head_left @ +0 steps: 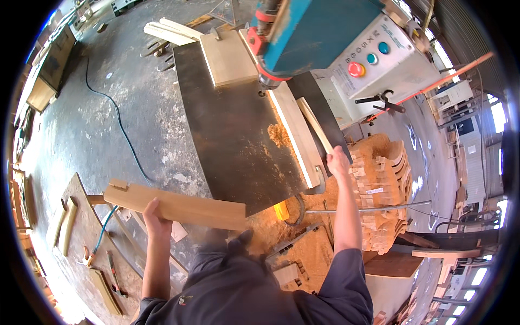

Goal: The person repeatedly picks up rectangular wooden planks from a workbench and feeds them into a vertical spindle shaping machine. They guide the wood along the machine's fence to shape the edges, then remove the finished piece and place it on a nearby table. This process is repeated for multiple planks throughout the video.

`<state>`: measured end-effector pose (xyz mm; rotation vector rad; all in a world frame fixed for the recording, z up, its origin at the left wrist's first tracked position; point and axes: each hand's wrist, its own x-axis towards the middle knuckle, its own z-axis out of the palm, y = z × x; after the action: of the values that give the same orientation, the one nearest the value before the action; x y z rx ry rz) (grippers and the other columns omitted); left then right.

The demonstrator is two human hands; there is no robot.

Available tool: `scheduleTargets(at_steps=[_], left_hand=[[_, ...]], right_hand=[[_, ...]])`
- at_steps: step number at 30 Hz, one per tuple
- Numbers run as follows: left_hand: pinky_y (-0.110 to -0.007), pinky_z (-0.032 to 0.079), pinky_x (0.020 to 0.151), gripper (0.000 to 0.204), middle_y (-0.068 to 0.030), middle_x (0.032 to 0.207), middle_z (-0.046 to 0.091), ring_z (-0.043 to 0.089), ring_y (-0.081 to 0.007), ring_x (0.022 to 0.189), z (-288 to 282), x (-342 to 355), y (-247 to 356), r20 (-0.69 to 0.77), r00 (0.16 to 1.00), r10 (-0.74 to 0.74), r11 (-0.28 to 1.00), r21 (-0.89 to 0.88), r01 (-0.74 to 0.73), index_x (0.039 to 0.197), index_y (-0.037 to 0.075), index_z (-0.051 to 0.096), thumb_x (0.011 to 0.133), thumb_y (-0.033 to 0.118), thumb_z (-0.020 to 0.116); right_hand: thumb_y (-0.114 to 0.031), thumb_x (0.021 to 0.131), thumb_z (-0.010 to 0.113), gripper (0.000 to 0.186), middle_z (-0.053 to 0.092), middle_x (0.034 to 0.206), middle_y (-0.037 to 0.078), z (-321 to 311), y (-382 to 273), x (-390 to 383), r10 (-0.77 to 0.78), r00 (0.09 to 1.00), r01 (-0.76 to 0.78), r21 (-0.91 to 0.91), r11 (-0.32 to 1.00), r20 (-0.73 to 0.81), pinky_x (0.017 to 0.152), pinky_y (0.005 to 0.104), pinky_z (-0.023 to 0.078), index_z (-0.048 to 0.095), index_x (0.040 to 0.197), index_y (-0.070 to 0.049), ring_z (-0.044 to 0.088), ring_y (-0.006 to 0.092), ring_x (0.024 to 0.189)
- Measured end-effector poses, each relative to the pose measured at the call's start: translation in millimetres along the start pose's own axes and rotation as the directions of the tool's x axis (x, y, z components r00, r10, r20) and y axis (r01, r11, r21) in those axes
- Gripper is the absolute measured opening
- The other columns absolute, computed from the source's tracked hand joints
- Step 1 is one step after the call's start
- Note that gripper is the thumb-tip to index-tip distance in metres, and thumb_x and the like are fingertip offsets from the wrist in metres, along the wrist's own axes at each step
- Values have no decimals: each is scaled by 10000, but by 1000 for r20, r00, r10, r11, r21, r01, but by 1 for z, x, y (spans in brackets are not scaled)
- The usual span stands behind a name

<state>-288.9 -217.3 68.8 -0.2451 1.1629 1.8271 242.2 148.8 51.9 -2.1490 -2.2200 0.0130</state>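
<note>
Left hand (156,216) grips a wide wooden board (189,208) left of center, thumb over the near edge, other fingers mostly hidden below; a small block sits at the board's left end, and its right end overlaps the near edge of the dark counter (216,146), contact unclear. Right hand (338,161) is closed on the near end of a narrow wood strip (315,124), which runs alongside the pale wood fence (295,135) on its right; can't tell if the strip rests flat. Machine spindle (268,81) hangs above the fence's far part, sawdust (278,135) heaped against it. Step in hand looks like handling two pieces at once, one per hand, neither under the spindle. Next move likely calls for a firm off-center hold on the board, with the strip kept clear of the fence.
</note>
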Motion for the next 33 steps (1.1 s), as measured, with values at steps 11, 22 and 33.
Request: scheduleTargets(at_steps=[11, 22, 33], left_hand=[[-470, 508, 1037, 439, -119, 1228, 652, 627, -299, 1184, 17, 44, 3, 116, 990, -83, 996, -35, 88, 1320, 45, 578, 905, 166, 661], [-471, 503, 1041, 411, -117, 1201, 659, 633, -292, 1164, 5, 53, -18, 131, 970, -206, 978, -19, 210, 1305, 52, 579, 908, 132, 649], [-499, 545, 984, 296, -162, 1120, 722, 692, -314, 1094, -66, -6, -6, -158, 983, -96, 984, -166, 69, 1163, 13, 688, 951, 220, 704]], right_hand=[[-84, 1015, 576, 592, 701, 992, 217, -159, -129, -133, -232, 922, 187, 168, 968, 311, 789, 497, 551, 522, 1551, -331, 676, 405, 822], [2, 941, 630, 446, 720, 872, 95, -251, -10, -228, -43, 954, -43, 279, 959, 296, 699, 391, 531, 647, 1378, -89, 663, 205, 748], [-86, 910, 724, 341, 744, 1040, 189, 40, 74, -20, -103, 994, 99, 631, 769, -31, 901, 430, 553, 696, 1240, -5, 686, 342, 989]])
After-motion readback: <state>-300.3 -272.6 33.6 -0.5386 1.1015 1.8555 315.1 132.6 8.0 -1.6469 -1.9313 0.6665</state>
